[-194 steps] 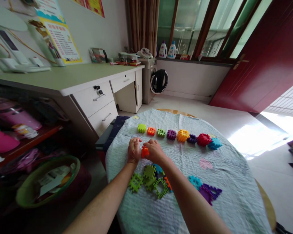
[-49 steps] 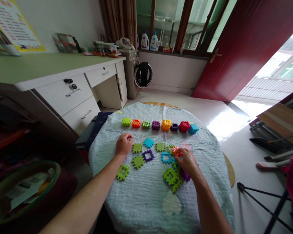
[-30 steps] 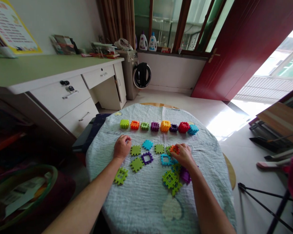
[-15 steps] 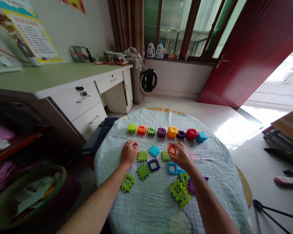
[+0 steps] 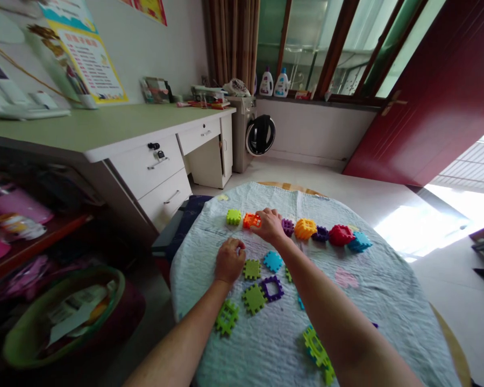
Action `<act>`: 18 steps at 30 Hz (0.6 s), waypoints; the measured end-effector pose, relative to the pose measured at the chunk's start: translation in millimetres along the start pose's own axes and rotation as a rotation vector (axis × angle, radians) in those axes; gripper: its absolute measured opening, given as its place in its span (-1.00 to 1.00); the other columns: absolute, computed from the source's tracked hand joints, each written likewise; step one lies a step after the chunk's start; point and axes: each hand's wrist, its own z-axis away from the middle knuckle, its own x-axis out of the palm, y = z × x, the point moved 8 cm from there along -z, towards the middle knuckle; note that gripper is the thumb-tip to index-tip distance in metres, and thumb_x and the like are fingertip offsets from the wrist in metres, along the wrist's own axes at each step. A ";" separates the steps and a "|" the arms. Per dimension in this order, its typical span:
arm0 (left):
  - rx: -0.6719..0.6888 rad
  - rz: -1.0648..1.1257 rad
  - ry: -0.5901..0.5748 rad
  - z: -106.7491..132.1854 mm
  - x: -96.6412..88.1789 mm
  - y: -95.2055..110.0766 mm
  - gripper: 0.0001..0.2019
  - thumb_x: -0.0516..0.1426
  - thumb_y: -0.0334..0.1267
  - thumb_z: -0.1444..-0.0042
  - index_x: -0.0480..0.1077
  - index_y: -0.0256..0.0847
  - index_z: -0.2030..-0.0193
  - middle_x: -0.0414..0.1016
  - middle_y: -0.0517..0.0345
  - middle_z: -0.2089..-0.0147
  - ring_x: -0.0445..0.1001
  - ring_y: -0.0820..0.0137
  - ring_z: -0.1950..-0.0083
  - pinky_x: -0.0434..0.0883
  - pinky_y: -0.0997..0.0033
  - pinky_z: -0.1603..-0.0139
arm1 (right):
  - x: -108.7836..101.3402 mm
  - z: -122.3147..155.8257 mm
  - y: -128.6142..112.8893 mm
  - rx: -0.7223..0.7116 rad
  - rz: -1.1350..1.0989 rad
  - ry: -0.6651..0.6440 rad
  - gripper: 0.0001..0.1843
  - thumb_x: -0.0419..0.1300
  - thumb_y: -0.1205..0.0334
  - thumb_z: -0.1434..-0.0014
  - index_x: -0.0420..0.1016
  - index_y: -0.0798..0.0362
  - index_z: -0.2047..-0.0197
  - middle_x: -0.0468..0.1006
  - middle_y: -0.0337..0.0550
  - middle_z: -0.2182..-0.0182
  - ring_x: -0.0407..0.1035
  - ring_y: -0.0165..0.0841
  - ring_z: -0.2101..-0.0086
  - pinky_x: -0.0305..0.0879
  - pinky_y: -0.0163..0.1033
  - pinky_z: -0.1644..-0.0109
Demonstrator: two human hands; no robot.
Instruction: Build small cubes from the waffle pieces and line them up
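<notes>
Right hand (image 5: 269, 226) has its fingers on the orange waffle block (image 5: 250, 220), 12 o'clock on the quilt (image 5: 201, 274), just beside the lime block (image 5: 233, 216). Firmness of grip: can't tell. Block looks light, stiff, hollow plastic; take it by the notched edges. Left hand (image 5: 229, 261) curled at 11 o'clock, nothing visible in it.

Here we are with glossy moulded interlocking plastic blocks (image 5: 305, 229) on crinkled, matt quilted cloth (image 5: 387, 328), and beside us a smooth laminate counter (image 5: 84, 126)!
</notes>
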 end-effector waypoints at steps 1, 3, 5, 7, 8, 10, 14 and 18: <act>-0.001 0.004 -0.005 0.2 0.3 0.0 -0.87 0.03 -0.46 0.03 0.32 -0.14 0.42 0.43 0.10 0.33 0.42 0.28 0.19 0.34 0.28 0.04 | 2.6 -6.1 -1.6 0.002 0.007 -0.010 -0.54 0.22 -0.04 -0.11 0.49 -0.02 -0.04 0.44 0.00 0.00 0.20 -0.08 -0.01 0.11 -0.05 -0.02; -0.003 0.011 -0.016 0.5 1.2 -0.2 -0.87 0.03 -0.46 0.02 0.32 -0.14 0.42 0.44 0.09 0.32 0.42 0.28 0.19 0.34 0.27 0.04 | 6.6 -16.6 -4.0 -0.001 0.017 -0.031 -0.54 0.21 -0.04 -0.11 0.49 -0.01 -0.03 0.44 0.01 0.00 0.20 -0.06 -0.02 0.12 -0.04 -0.02; -0.006 0.016 -0.021 0.6 2.0 -0.7 -0.87 0.03 -0.45 0.02 0.32 -0.14 0.42 0.44 0.09 0.33 0.42 0.27 0.19 0.35 0.27 0.05 | 9.5 -24.9 -5.6 -0.013 0.030 -0.053 -0.55 0.21 -0.03 -0.11 0.50 -0.01 -0.02 0.43 0.01 0.00 0.19 -0.06 -0.02 0.12 -0.03 -0.02; -0.009 0.019 -0.020 0.7 2.3 -1.4 -0.87 0.03 -0.45 0.02 0.32 -0.14 0.42 0.44 0.09 0.33 0.42 0.28 0.19 0.35 0.27 0.04 | 11.8 -31.5 -6.8 -0.034 0.045 -0.068 -0.55 0.21 -0.01 -0.10 0.50 -0.01 -0.03 0.42 0.02 -0.01 0.17 -0.06 -0.03 0.11 -0.03 -0.03; -0.011 0.022 -0.021 0.6 2.4 -1.7 -0.87 0.03 -0.45 0.02 0.32 -0.14 0.42 0.44 0.09 0.33 0.42 0.28 0.19 0.35 0.28 0.04 | 13.2 -34.1 -7.3 -0.044 0.054 -0.073 -0.55 0.21 -0.01 -0.10 0.50 -0.01 -0.03 0.42 0.02 -0.02 0.17 -0.06 -0.04 0.11 -0.02 -0.04; -0.014 0.027 -0.025 0.6 2.7 -2.1 -0.87 0.03 -0.45 0.02 0.32 -0.14 0.42 0.44 0.10 0.33 0.42 0.29 0.19 0.35 0.28 0.04 | 17.2 -37.9 -8.2 -0.059 0.067 -0.086 -0.56 0.21 -0.01 -0.11 0.51 0.00 -0.01 0.42 0.04 -0.01 0.17 -0.05 -0.04 0.11 -0.02 -0.05; -0.017 0.035 -0.030 0.6 1.8 -1.7 -0.88 0.03 -0.45 0.03 0.32 -0.14 0.42 0.44 0.10 0.32 0.42 0.29 0.19 0.35 0.28 0.05 | 25.8 -40.0 -9.6 -0.063 0.076 -0.112 -0.56 0.23 -0.03 -0.08 0.54 0.02 0.03 0.43 0.06 0.01 0.18 -0.03 -0.03 0.12 0.00 -0.05; -0.011 0.039 -0.029 0.7 1.3 -0.8 -0.87 0.03 -0.45 0.03 0.32 -0.14 0.42 0.44 0.10 0.33 0.42 0.28 0.20 0.35 0.27 0.06 | 11.7 -32.0 -1.7 -0.044 0.004 -0.035 -0.41 0.27 -0.01 -0.06 0.44 -0.01 -0.15 0.39 0.05 -0.09 0.19 -0.03 -0.06 0.15 0.01 -0.07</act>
